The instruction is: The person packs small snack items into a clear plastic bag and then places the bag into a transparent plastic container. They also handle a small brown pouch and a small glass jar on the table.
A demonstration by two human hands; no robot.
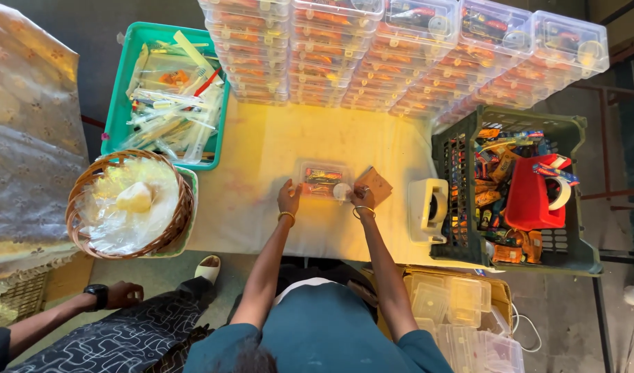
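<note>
A small clear plastic box (322, 178) with colourful packets inside sits in the middle of the pale table (261, 148). My left hand (288, 198) rests against its near left corner. My right hand (362, 197) is at its right end, fingers closed on a small brown card (374, 184) that lies tilted beside the box. A small white round thing (342, 191) shows at the box's near right corner. Both wrists wear thin bangles.
Stacks of filled clear boxes (400, 48) line the far edge. A teal tray of wrapped items (168, 93) and a wicker basket (127, 204) stand left. A white tape dispenser (427, 209) and dark green crate (517, 186) stand right. Empty clear boxes (462, 311) lie below. Another person's hand (120, 293) is lower left.
</note>
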